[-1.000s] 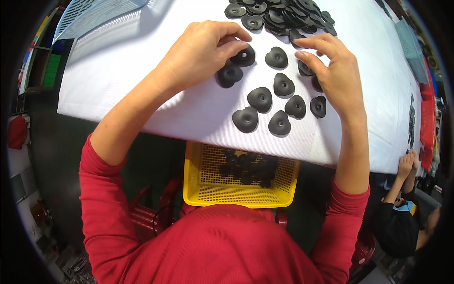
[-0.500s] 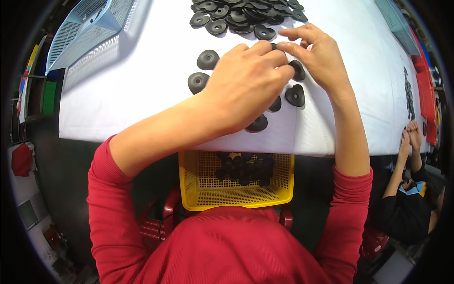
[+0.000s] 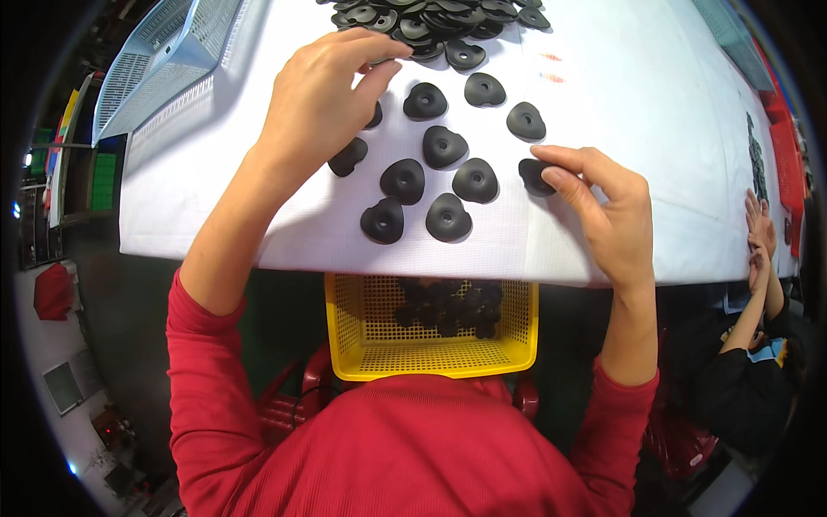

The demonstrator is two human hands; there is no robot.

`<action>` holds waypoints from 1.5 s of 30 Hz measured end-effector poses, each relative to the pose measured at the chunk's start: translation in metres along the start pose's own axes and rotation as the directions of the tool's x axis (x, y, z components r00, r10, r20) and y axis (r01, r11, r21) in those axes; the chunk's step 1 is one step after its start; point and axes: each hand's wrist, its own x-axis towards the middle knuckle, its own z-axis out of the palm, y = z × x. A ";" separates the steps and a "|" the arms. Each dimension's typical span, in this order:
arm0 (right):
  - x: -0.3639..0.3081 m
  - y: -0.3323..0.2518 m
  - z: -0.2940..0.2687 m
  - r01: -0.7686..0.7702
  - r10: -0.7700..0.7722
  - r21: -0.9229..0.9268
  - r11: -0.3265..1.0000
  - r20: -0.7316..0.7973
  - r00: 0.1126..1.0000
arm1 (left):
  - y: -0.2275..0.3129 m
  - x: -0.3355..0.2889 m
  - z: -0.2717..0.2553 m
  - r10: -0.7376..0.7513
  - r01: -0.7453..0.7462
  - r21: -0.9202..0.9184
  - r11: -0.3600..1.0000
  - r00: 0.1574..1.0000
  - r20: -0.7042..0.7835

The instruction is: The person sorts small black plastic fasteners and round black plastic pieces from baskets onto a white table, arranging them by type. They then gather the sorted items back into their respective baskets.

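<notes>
Both hands had moved within half a second: the left hand (image 3: 320,93), earlier crossed over to the right one, had swung back to the near left edge of the pile (image 3: 444,19), and the right hand (image 3: 612,205) had come away from the pile toward the person. Left thumb and forefinger stood a narrow gap apart, with no disc visible between them. Right thumb and forefinger touched a disc (image 3: 531,178) nearer the person than the pile's right end; whether they gripped it, I could not tell. Loose discs (image 3: 444,146), black and dished, lay on the white worktop (image 3: 637,112) on the person's side of the pile, the left hand partly hiding two. Farther from the pile, below the worktop's edge, sat a yellow basket (image 3: 431,374) with dark pieces (image 3: 446,317) in it; left of the pile stood a blue basket (image 3: 159,82).

Brushing the pile risked dragging discs among the loose ones, and a weak right pinch could drop its disc. Discs farthest from the pile lay near the edge, where a snagging sleeve (image 3: 209,379) could knock one down.
</notes>
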 end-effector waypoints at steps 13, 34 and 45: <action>0.041 0.033 0.046 0.391 -0.333 -0.531 0.752 0.206 0.920 | 0.001 -0.054 0.024 0.121 -0.126 0.015 0.992 0.973 0.198; 0.026 0.003 0.010 0.375 -0.354 -0.256 0.891 0.124 0.927 | 0.053 -0.102 -0.015 0.108 -0.060 -0.337 0.940 0.986 0.126; 0.210 0.062 0.042 0.024 -0.018 0.197 0.980 -0.029 0.999 | 0.042 -0.082 0.014 0.035 -0.016 -0.289 0.957 0.998 0.060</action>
